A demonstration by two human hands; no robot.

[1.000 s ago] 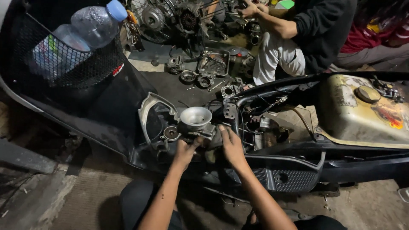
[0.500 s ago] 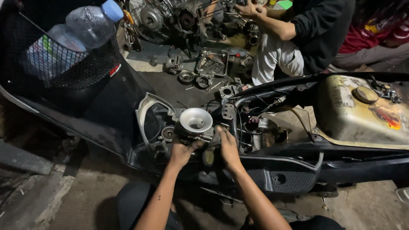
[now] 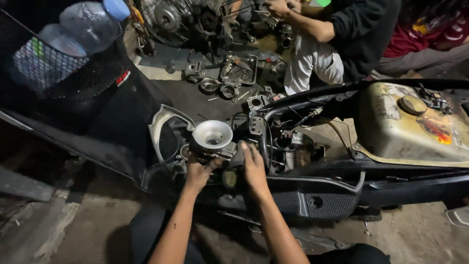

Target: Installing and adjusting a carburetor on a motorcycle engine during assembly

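Both hands are down in the stripped scooter frame [image 3: 312, 195]. The left hand [image 3: 198, 172] has its fingers clenched around the carburetor [image 3: 215, 146] under its silver funnel [image 3: 212, 134]; the right hand [image 3: 253, 166] grips its other side, fingers wrapped on it. Rusty fuel tank [image 3: 415, 127] off right.

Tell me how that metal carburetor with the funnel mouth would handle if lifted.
The carburetor looks like solid cast metal, so probably stiff and heavy for its size. Its grimy surfaces may be slippery. The flared mouth sits on top, so it would likely tip if set down.
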